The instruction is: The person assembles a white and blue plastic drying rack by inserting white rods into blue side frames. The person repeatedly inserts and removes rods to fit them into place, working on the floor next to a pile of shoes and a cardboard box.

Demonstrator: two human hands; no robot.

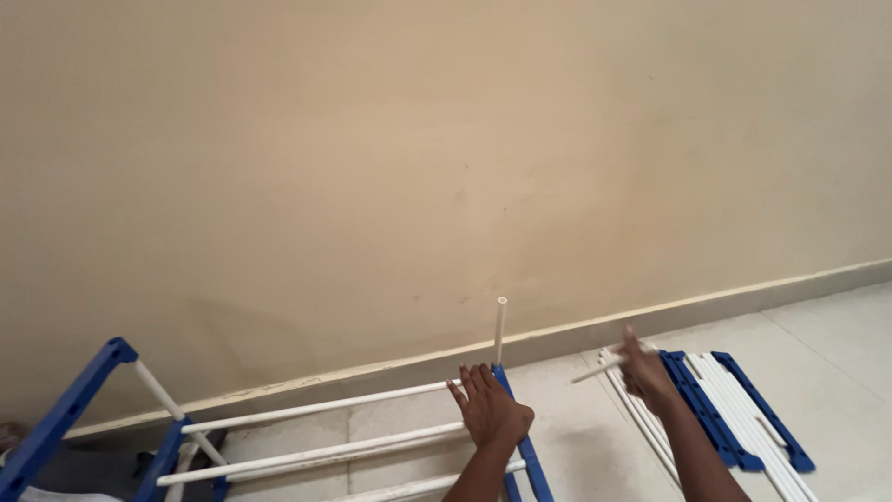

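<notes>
Two hands work low in the view, near the bottom edge. The left hand [490, 409] lies flat with its fingers pressed together on the blue side bar [522, 437] of a partly built rack [307, 437], where one short white tube [500, 330] stands upright out of that bar. Three long white rods [316, 407] run leftward from the bar to a second blue side piece [165, 455], and one more white rod [172, 409] slants up to a third blue bar [65, 409] at the far left. The right hand [643, 372] pinches a single white tube [599, 370] that points left and lies nearly level above the floor. Just right of that hand a loose heap of parts [734, 409] rests on the pale tiled floor [836, 344]: three blue bars can be counted, with a bundle of white tubes too close together to count. A plain beige wall [418, 158] fills the upper view, meeting the floor at a skirting strip. Open tile lies between rack and heap, and more to the far right.
</notes>
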